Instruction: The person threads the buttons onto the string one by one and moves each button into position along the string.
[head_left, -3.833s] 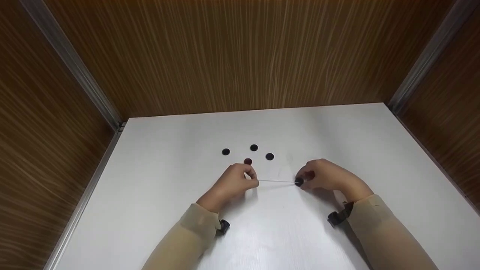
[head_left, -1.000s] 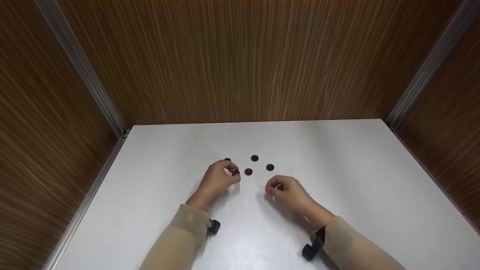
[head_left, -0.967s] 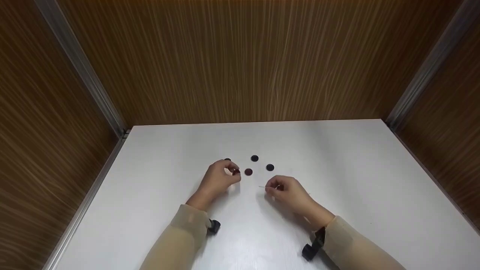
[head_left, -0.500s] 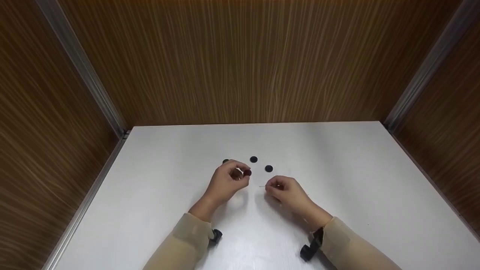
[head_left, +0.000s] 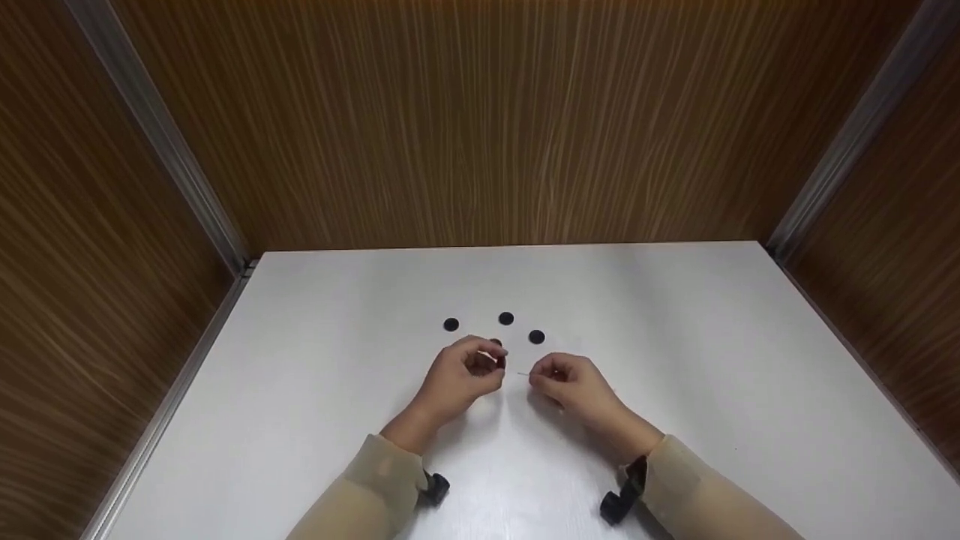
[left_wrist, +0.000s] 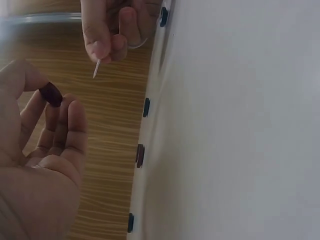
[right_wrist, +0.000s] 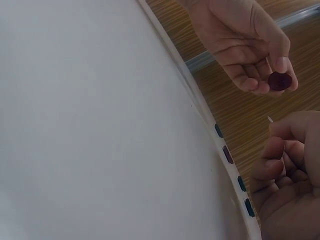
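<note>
My left hand [head_left: 486, 364] pinches a dark red button [left_wrist: 50, 94] between thumb and fingertips, just above the white table [head_left: 675, 360]. The same button [right_wrist: 279, 81] faces the right wrist view. My right hand [head_left: 541, 373] pinches a thin pale thread [head_left: 523, 373], and its stiff tip [left_wrist: 96, 70] points left at the button. A small gap lies between tip and button. Whether the right hand hides anything else, I cannot tell.
Three black buttons [head_left: 451, 324] [head_left: 506, 319] [head_left: 536, 337] lie in an arc behind the hands. Another dark red button [right_wrist: 227, 154] lies on the table among them, mostly hidden behind my left hand in the head view. Wood-grain walls [head_left: 480, 135] close in three sides.
My left hand has come right and nearer with the red button, up to the thread tip, uncovering the left black button. The right hand has barely moved.
</note>
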